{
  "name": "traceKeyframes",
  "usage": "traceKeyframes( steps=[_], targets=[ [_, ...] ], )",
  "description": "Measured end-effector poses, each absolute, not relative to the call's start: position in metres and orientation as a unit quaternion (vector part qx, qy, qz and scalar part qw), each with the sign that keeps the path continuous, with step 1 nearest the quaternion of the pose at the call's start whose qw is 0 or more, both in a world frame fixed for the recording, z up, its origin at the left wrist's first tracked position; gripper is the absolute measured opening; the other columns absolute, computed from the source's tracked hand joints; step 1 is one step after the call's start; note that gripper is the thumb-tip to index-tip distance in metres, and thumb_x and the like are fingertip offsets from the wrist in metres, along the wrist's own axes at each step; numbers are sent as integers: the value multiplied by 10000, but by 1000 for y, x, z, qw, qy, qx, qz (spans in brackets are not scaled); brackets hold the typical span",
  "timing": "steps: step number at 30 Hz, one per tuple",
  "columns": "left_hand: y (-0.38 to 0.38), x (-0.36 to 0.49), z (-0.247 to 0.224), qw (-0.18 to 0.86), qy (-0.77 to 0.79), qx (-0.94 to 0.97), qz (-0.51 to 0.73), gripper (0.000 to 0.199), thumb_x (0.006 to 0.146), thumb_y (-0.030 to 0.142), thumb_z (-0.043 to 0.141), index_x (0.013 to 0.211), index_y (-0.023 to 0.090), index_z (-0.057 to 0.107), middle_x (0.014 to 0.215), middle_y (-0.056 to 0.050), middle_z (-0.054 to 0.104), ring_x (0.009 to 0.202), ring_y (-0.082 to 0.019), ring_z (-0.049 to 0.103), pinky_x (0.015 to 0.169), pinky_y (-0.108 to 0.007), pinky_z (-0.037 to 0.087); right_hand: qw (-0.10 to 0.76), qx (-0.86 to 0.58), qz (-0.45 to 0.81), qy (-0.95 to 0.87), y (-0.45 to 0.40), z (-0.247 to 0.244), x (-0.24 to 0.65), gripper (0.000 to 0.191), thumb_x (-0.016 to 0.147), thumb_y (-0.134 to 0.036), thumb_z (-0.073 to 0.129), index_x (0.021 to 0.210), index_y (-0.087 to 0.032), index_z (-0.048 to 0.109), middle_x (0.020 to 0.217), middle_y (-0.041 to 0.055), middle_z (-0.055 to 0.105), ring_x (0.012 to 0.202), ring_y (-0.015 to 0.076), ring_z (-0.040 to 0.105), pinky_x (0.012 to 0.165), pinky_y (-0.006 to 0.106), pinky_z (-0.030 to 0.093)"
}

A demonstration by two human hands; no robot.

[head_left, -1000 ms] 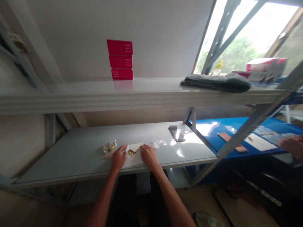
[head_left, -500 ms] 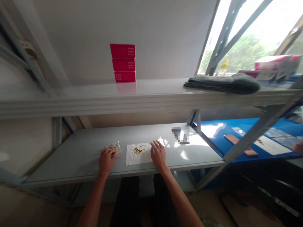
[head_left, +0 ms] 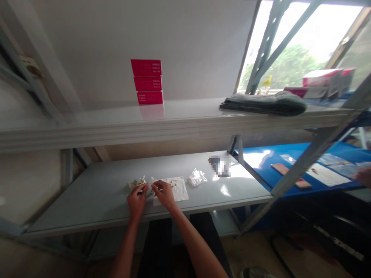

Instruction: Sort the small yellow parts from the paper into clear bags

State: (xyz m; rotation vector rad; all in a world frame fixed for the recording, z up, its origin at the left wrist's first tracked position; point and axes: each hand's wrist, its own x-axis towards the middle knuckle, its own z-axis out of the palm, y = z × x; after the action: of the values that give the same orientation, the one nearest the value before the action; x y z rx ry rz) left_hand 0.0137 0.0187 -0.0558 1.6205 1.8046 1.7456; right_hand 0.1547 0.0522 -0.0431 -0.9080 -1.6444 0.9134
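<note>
My left hand (head_left: 137, 200) pinches at a small plastic bag (head_left: 136, 183) holding yellow pieces, on the grey shelf board (head_left: 95, 193). My right hand (head_left: 164, 194) sits next to it, fingertips together at the left edge of a white paper sheet (head_left: 176, 191). A few yellow and dark bits (head_left: 174, 182) lie on the sheet, partly hidden behind my right hand. To the right lies an empty-looking transparent plastic bag (head_left: 197, 177). Whether my right fingers hold anything is hidden.
A pixelated object (head_left: 219, 166) lies farther back on the board. The shelf above carries stacked red boxes (head_left: 146, 79) and a folded grey cloth (head_left: 262, 105). On the right, another person's hand (head_left: 363, 177) reaches over a blue table (head_left: 290, 152).
My right hand has moved left, away from the transparent bag, to the paper's left edge. My left hand now pinches the small bag. The view has shifted slightly.
</note>
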Motion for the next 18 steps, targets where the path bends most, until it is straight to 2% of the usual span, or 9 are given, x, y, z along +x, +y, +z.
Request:
traceKeyframes(
  steps=[3,10,15,18],
  targets=[
    [18,11,-58,81,607,542,576,325,873,495,608,945,212,750,1023,-91,768,938,-267,713,759,-347,571,524,-381,368,-667,49,-50,149,115,865,-252,608,843,-184,698,775,36,726,629,148,630,608,243,472],
    [18,11,-56,127,598,560,559,343,898,478,574,976,187,739,1018,-93,765,981,-263,703,883,-371,542,523,-362,366,-679,44,-58,151,135,892,-307,598,906,-192,665,805,14,701,619,125,584,606,225,441],
    [16,12,-56,165,588,560,559,353,875,498,611,963,181,739,994,-87,759,928,-250,705,785,-328,558,529,-354,398,-660,45,-56,152,165,908,-346,588,919,-193,648,770,0,665,618,124,569,582,218,422],
    [16,12,-55,204,562,556,578,362,864,520,627,954,185,732,1024,-85,748,971,-249,696,810,-324,560,526,-329,423,-661,43,-52,154,188,917,-385,587,892,-204,631,795,-7,653,644,121,567,598,213,435]
  ],
)
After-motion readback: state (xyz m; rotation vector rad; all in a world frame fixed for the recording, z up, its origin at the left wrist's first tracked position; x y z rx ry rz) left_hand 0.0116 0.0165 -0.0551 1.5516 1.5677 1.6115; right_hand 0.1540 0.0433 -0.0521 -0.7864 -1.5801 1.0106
